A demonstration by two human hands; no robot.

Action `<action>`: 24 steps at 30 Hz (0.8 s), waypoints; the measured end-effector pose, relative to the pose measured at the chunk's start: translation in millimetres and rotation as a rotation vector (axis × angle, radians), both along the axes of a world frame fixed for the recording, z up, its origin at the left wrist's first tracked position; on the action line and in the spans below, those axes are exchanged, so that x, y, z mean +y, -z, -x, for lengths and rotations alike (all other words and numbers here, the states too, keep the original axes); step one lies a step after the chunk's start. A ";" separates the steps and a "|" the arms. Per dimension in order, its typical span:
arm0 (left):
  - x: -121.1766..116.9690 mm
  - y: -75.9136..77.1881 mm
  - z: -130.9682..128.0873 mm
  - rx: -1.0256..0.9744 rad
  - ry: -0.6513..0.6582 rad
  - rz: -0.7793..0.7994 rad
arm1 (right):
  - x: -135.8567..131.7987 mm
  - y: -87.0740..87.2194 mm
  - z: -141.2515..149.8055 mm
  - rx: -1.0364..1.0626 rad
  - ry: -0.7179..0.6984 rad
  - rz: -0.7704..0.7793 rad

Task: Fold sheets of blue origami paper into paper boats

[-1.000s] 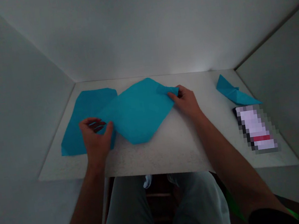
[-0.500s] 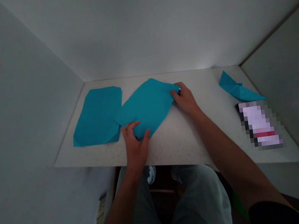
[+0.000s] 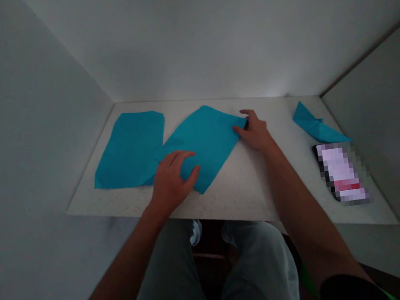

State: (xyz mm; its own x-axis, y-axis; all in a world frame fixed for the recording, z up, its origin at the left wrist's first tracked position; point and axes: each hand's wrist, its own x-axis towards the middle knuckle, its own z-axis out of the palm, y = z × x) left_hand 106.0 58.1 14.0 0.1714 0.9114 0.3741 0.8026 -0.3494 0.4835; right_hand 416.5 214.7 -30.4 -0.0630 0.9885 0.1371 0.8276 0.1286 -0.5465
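One blue sheet (image 3: 207,136), right hand (image 3: 257,133) at its corner — phone screen (image 3: 339,168) pixelated, unreadable.

Nook with desk (image 3: 237,194), pale walls (image 3: 189,43)

Greyish trousers (image 3: 260,260) and a black sleeve (image 3: 347,292) show.

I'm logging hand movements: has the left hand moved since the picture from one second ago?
Yes. Judged against the tabletop's back-left corner, the left hand has moved right, and is now partly over the right-hand blue sheet.
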 end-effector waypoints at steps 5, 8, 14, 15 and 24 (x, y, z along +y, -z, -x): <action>59.9 14.6 -26.2 0.368 0.135 0.196 | -7.8 -9.4 9.5 -0.061 0.000 -0.303; 53.8 32.5 -42.6 0.439 0.103 0.207 | -14.4 -14.2 23.4 -0.053 -0.371 -0.279; 9.7 37.3 -67.7 0.445 0.019 0.212 | -16.4 -5.4 22.4 -0.313 -0.349 -0.215; 4.1 37.1 -71.6 0.440 -0.001 0.214 | -15.3 -2.6 18.1 -0.336 -0.279 -0.198; -45.6 33.8 -58.3 0.415 0.173 0.191 | -12.7 9.2 10.5 -0.395 -0.162 -0.107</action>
